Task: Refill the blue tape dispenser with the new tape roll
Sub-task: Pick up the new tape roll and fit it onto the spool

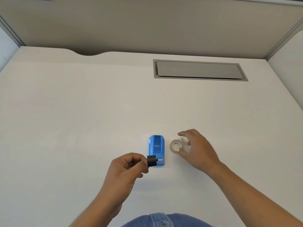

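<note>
The blue tape dispenser lies on the white desk, its long axis pointing away from me and its roll bay empty. My left hand pinches a black spool core with a small metal axle, held just over the dispenser's near end. A whitish tape roll lies flat to the right of the dispenser. My right hand hovers at the roll with fingers spread around its right side; whether they touch it I cannot tell. A second small white piece sits under the fingers, mostly hidden.
A grey cable hatch is set into the desk at the back right. Grey partition walls close off the far and side edges. My jeans show at the near edge.
</note>
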The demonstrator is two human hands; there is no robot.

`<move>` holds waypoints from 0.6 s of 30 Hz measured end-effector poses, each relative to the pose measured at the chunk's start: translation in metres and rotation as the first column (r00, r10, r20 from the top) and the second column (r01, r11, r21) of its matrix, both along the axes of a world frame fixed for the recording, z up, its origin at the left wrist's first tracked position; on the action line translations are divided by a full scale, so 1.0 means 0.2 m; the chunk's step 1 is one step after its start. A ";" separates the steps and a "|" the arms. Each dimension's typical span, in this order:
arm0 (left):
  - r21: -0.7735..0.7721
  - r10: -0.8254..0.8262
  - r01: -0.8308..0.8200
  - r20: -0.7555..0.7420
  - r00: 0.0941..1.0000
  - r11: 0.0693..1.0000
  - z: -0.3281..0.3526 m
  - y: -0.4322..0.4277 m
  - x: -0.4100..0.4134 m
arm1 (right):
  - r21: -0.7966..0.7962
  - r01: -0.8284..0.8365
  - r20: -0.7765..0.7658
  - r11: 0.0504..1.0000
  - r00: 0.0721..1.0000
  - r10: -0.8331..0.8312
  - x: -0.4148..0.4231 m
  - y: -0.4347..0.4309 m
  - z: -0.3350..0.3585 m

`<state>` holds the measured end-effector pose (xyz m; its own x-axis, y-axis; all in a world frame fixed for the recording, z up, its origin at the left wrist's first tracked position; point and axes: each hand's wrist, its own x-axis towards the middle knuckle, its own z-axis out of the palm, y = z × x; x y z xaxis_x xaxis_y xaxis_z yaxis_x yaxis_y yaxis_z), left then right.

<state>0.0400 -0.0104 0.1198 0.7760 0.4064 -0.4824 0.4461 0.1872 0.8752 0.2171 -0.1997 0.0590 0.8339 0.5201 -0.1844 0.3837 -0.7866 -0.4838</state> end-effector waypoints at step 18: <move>-0.020 0.031 -0.029 0.121 0.992 0.999 0.15 -0.07 -0.13 | -0.007 -0.084 0.142 0.996 0.986 0.084 -0.12 0.05 0.08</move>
<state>0.0140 -0.0238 0.1495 0.8170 0.4221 -0.3928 0.3305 0.2155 0.9189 0.1937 -0.1888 0.0757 0.8051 0.5893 -0.0673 0.5132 -0.7489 -0.4192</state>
